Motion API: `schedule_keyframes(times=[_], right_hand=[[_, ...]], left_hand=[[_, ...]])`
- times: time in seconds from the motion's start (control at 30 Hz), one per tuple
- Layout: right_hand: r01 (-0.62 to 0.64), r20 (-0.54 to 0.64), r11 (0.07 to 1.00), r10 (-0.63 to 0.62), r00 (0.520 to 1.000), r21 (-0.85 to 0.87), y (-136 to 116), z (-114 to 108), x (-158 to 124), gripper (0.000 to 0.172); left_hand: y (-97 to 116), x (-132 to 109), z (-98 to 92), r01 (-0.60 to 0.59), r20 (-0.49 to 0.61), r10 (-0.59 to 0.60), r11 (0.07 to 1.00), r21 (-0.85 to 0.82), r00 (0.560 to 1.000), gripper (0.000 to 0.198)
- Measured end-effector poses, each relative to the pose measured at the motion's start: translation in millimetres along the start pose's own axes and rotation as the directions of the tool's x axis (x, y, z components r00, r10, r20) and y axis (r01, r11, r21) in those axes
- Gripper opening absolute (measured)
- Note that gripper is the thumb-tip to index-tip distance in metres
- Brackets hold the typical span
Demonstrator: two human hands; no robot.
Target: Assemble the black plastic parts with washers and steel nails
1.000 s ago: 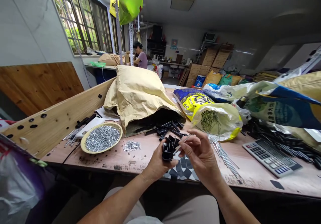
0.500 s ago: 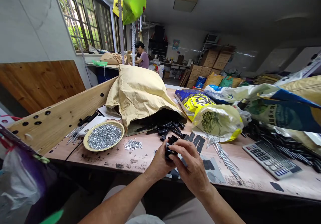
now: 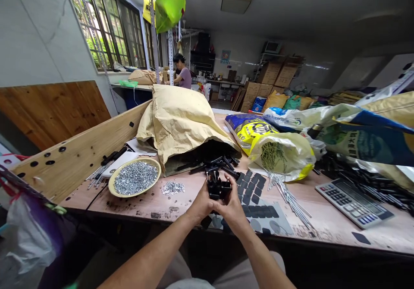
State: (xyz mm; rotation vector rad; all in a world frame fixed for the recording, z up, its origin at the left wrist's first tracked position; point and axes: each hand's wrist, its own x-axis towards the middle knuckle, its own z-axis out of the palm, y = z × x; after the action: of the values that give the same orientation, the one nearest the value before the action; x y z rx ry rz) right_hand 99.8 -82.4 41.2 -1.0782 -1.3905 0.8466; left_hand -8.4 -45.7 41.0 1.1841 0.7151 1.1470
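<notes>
Between my two hands, above the table's front edge, is a cluster of black plastic parts (image 3: 217,189); their exact kind I cannot make out. My left hand (image 3: 202,205) is closed round its left side, and my right hand (image 3: 233,205) wraps its right side, with the thumbs close together below. Just beyond lie loose black parts (image 3: 226,163) at the mouth of a large brown paper sack (image 3: 184,116). Right of my hands, dark square pads (image 3: 252,185) lie in rows, some on a grey sheet (image 3: 281,222).
A yellow bowl (image 3: 111,190) of small metal nuts or washers stands left, beside a small loose pile (image 3: 174,187). Long metal rods (image 3: 293,202) spill from a yellow sack (image 3: 300,155). A calculator (image 3: 354,202) lies right. A person (image 3: 184,75) sits in the background.
My right hand has gone from fingering the top of the black parts to cupping their right side. The parts now show more openly between both hands, and more square pads are visible.
</notes>
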Motion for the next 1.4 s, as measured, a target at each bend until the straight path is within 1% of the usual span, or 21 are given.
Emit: schedule_keyframes(times=[0.1,0.2,0.27,0.4,0.47,0.6,0.7,0.8,0.87,0.9,1.0,1.1,1.17,1.27,1.33,1.4], right_hand=[[0.036,-0.007,0.999,-0.036,0.999,-0.010,11,3,-1,0.099],[0.057,-0.021,0.998,-0.057,0.998,-0.030,25,2,-2,0.095],[0.062,-0.023,0.998,-0.062,0.998,-0.021,31,1,-3,0.095],[0.106,-0.041,0.993,-0.108,0.993,-0.043,30,-3,-8,0.095],[0.129,-0.064,0.990,-0.133,0.989,-0.053,27,-5,-9,0.093],[0.068,-0.070,0.997,-0.070,0.995,-0.034,32,-7,-10,0.093],[0.026,-0.058,0.999,-0.028,0.998,-0.033,32,-5,-9,0.095],[0.054,-0.066,0.998,-0.055,0.996,-0.016,19,-4,-7,0.093],[0.103,-0.052,0.995,-0.103,0.993,-0.009,11,-4,-4,0.095],[0.116,-0.037,0.993,-0.116,0.993,0.003,9,-4,-2,0.096],[0.073,0.007,0.996,-0.073,0.997,0.043,13,-1,1,0.100],[0.028,-0.006,0.999,-0.027,1.000,0.038,17,4,0,0.100],[0.036,-0.025,0.999,-0.035,0.999,0.034,9,6,0,0.093],[0.077,-0.040,0.995,-0.075,0.996,0.060,-12,5,3,0.082],[0.070,-0.036,0.993,-0.067,0.997,0.097,-23,3,9,0.082],[0.028,-0.007,0.990,-0.027,1.000,0.139,-26,0,15,0.085]], left_hand=[[-9,4,-6.8,-0.038,0.029,0.037,0.998,0.046,0.999,0.073],[-19,6,-12.5,-0.025,0.007,0.024,0.992,0.127,1.000,0.067],[-24,5,-14.9,-0.040,0.027,0.036,0.987,0.158,0.999,0.068],[-29,0,-17.5,-0.192,0.094,0.171,0.934,0.302,0.981,0.076],[-32,-2,-18.7,-0.247,0.115,0.220,0.902,0.354,0.969,0.079],[-41,-2,-20.8,-0.231,0.137,0.192,0.886,0.401,0.972,0.084],[-47,-2,-20.1,-0.243,0.133,0.206,0.879,0.410,0.969,0.080],[-45,-3,-17.3,-0.302,0.105,0.284,0.871,0.387,0.953,0.070],[-39,-4,-15.9,-0.342,0.088,0.334,0.862,0.374,0.939,0.072],[-36,-4,-15.7,-0.344,0.082,0.339,0.862,0.372,0.937,0.071],[-32,-5,-17.0,-0.294,0.099,0.277,0.882,0.369,0.956,0.062],[-34,-6,-18.8,-0.249,0.108,0.226,0.904,0.348,0.968,0.055],[-34,-6,-18.5,-0.242,0.054,0.237,0.917,0.317,0.970,0.056],[-26,-5,-15.2,-0.254,-0.003,0.263,0.936,0.242,0.965,0.059],[-18,-3,-12.4,-0.230,-0.012,0.237,0.952,0.202,0.971,0.056],[-9,-3,-10.4,-0.194,-0.029,0.205,0.959,0.204,0.978,0.056]])
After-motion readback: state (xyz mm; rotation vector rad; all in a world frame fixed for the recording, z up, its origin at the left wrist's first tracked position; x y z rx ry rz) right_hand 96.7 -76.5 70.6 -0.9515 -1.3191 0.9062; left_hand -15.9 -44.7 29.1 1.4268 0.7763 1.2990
